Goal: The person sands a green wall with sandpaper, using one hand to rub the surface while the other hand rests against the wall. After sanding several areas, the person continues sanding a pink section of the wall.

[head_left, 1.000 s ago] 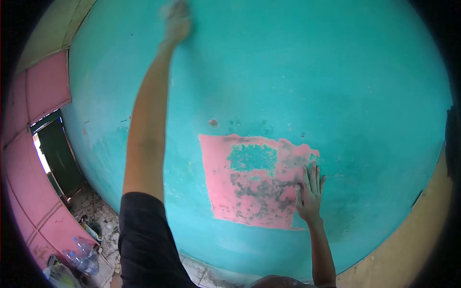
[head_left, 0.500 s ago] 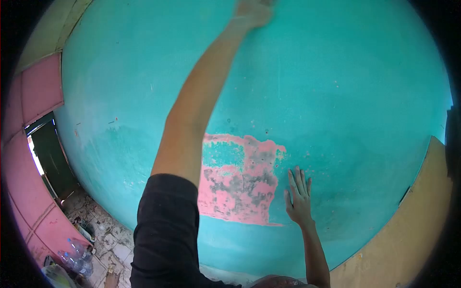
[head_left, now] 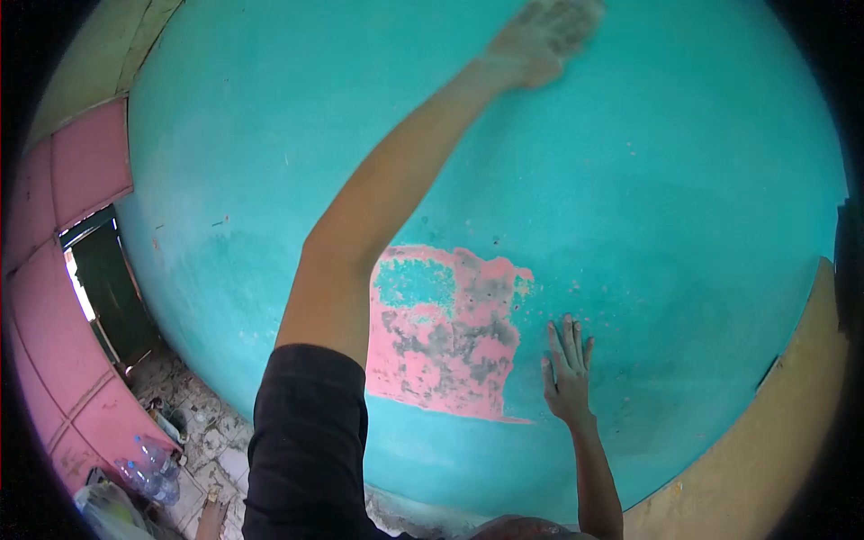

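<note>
My left hand [head_left: 544,40] is raised to the top of the view, against or very near the turquoise wall [head_left: 684,225]. It is smeared by motion, so its fingers and anything under them cannot be made out. Lower right, my right hand [head_left: 569,371] lies flat on the wall with its fingers stretched upward and holds nothing. Left of it is a patch of exposed pink paint [head_left: 441,333] with grey blotches and ragged edges. My black sleeve [head_left: 306,432] and left forearm cross in front of the wall.
At left stand a pink panelled partition [head_left: 76,315] and a dark green door [head_left: 112,288]. Clear plastic bottles [head_left: 153,472] and a plastic bag [head_left: 103,513] sit on the littered tile floor [head_left: 202,432]. A beige panel [head_left: 765,423] borders the right side. Something dark and rounded [head_left: 522,529] shows at the bottom.
My left hand has swept to the right and slightly down across the upper wall, coming more fully into view. My right hand stays flat in the same spot; the view has shifted slightly.
</note>
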The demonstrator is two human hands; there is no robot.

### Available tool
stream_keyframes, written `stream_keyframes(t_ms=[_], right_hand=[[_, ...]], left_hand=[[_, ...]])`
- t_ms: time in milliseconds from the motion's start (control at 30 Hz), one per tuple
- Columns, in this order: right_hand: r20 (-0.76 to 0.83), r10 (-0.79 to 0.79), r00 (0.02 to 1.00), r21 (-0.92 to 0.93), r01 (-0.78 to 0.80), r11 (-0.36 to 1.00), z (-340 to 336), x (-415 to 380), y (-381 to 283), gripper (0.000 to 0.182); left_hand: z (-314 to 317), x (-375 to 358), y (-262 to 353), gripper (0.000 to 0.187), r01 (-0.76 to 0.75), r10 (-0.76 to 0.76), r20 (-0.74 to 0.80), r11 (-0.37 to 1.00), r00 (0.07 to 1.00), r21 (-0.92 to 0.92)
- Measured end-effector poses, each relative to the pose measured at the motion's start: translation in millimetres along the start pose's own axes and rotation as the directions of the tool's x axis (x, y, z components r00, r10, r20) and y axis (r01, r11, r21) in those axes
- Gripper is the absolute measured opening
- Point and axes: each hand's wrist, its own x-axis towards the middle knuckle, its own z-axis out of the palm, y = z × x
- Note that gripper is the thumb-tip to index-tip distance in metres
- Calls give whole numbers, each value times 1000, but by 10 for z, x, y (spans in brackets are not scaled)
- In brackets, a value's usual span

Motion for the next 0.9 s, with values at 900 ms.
stream_keyframes(t_ms=[900], right_hand=[[-250,126,960,161,-87,983,480,428,-1066,63]], left_hand=[[-1621,-3962,-2835,62,785,-808,-156,476,569,396]])
